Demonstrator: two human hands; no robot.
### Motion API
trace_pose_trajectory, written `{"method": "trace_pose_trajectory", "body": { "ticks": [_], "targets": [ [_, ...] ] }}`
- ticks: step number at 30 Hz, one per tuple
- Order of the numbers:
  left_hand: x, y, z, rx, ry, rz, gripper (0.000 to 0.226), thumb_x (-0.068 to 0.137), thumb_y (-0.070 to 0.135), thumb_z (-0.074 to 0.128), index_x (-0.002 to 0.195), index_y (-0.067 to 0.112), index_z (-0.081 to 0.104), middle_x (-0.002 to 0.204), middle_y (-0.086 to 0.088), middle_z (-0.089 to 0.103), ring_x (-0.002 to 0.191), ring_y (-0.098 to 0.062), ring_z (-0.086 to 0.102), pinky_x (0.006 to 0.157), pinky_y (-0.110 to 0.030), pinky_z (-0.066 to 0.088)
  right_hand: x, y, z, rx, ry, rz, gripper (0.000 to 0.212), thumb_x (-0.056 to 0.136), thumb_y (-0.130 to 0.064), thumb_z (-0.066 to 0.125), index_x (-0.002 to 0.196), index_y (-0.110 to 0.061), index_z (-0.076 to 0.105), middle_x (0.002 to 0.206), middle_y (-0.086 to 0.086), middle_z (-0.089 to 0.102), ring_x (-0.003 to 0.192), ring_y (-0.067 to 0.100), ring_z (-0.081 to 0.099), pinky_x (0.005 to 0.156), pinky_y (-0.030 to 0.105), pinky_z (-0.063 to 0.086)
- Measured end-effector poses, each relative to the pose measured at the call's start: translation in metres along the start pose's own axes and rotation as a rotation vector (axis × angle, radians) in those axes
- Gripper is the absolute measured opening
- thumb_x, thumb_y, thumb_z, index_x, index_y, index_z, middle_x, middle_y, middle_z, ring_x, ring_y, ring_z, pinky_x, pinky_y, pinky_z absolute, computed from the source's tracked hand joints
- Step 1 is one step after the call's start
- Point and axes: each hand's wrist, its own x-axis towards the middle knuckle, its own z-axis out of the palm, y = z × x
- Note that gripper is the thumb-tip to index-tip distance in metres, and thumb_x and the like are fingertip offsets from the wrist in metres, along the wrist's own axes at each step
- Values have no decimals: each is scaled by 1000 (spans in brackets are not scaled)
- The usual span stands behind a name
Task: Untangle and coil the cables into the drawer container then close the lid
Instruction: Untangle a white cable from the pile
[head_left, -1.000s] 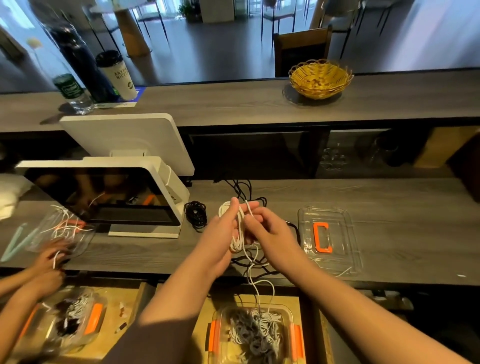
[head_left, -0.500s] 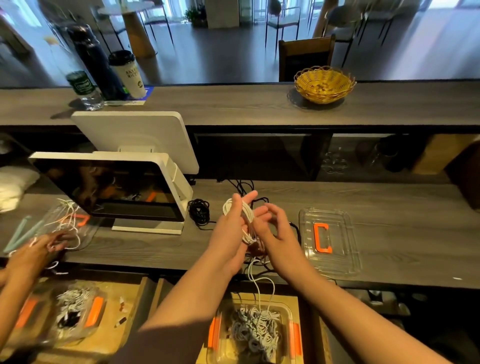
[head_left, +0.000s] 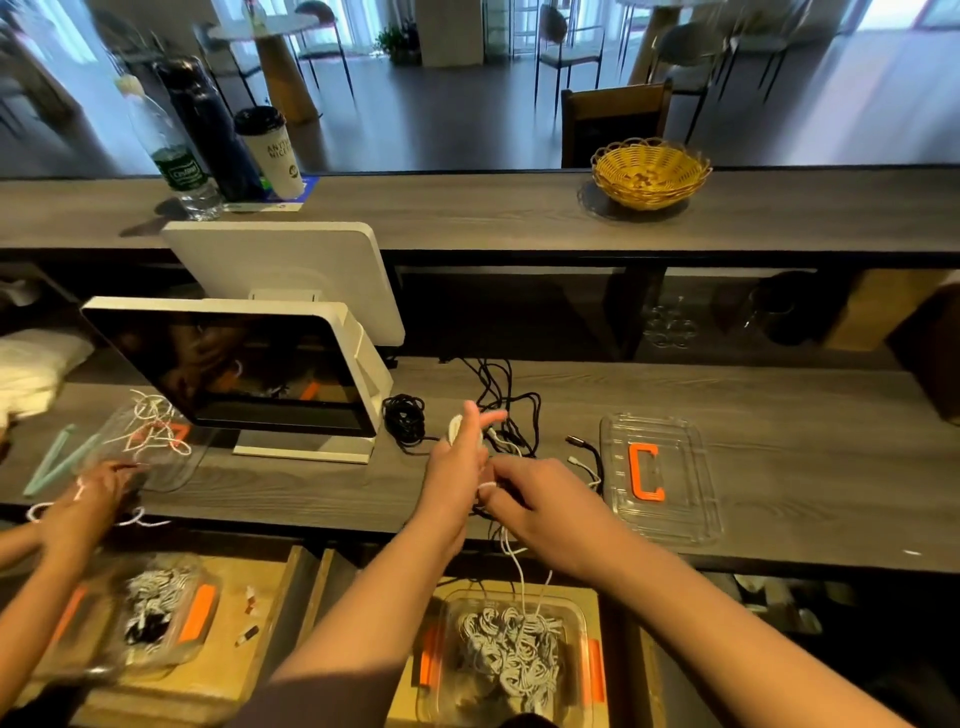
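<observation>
Reaching forward over the front edge of the counter (head_left: 779, 467), both forearms come up from the bottom of the view and meet near its middle. The left hand (head_left: 457, 467) stands upright with its fingers straight and pointing away, and loops of white cable (head_left: 454, 428) are wound around them. The right hand (head_left: 535, 493) lies just beside it, palm down, fingers curled and pinching the same cable at the left palm. From the hands a strand of white cable hangs down past the counter edge into the open drawer container (head_left: 511, 660), a clear box with orange latches that already holds many white coils. The clear lid (head_left: 660, 478) lies flat on the counter near the right hand, bearing an orange shape like the letter C. Loose black cables (head_left: 506, 405) sprawl on the counter behind the hands, with a small black coil (head_left: 405, 421) beside the point-of-sale screen (head_left: 244, 374). On the upper shelf a paper cup (head_left: 270, 150) carries print too blurred to read.
</observation>
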Motion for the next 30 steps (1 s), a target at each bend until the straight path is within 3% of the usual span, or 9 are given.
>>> {"method": "trace_pose_trajectory", "body": {
  "ticks": [4,5,7,9,12,17,23,26,30],
  "targets": [
    [-10,1,-2,47,-218,-151,66,88,83,22,102,41,71,116,-7,70,113,-20,63,105,-43,48,4,-2,-21,-60,54,-60,6,99,-28,55,98,-28,60,91,-14,60,82,-1,58,78,22,50],
    [-11,1,-2,23,-276,-183,71,86,86,23,107,34,67,107,-10,70,95,-16,66,90,-34,55,5,1,-25,-84,106,-63,3,98,-29,57,98,-29,60,89,-16,59,83,-1,58,79,23,51],
    [-13,1,-2,-24,-436,-259,79,82,89,28,115,24,60,76,-2,57,58,-6,44,49,-16,33,7,10,-33,-109,226,-52,5,95,-31,62,97,-27,62,85,-16,59,81,1,58,76,23,51],
    [-13,-2,-4,-34,-569,-327,75,81,87,42,110,19,55,69,4,46,56,-6,29,47,-18,15,8,21,-39,-90,289,-23,7,95,-31,63,97,-25,64,81,-14,59,77,2,58,70,23,48],
    [-11,-4,-9,8,-659,-300,59,86,65,60,115,15,50,68,6,46,55,-4,29,42,-15,20,7,33,-40,-77,274,10,9,97,-32,59,96,-27,67,78,-16,60,75,-1,57,67,20,45],
    [-7,1,-7,-33,-324,-93,42,100,54,41,122,29,66,72,0,59,57,-7,47,48,-18,36,1,39,-26,-30,315,127,15,101,-31,52,105,-28,66,73,-14,58,65,-1,53,59,18,35],
    [0,6,-11,-601,-97,-101,47,106,49,32,130,24,63,112,-12,74,110,-25,68,93,-38,54,0,32,0,-59,220,166,25,103,-35,48,107,-24,70,72,-3,65,63,9,58,59,28,48],
    [6,10,-16,-966,-17,-139,46,106,49,34,127,22,63,98,-10,75,94,-22,72,89,-40,54,0,29,12,-123,110,142,29,103,-36,46,110,-21,70,85,1,71,77,15,64,77,41,54],
    [12,13,-20,-1008,78,-124,47,105,52,34,130,23,62,70,-1,61,62,-10,51,62,-24,42,-5,21,19,-161,-5,114,30,103,-39,45,107,-23,70,83,-1,70,75,14,63,77,41,54]
  ]
}}
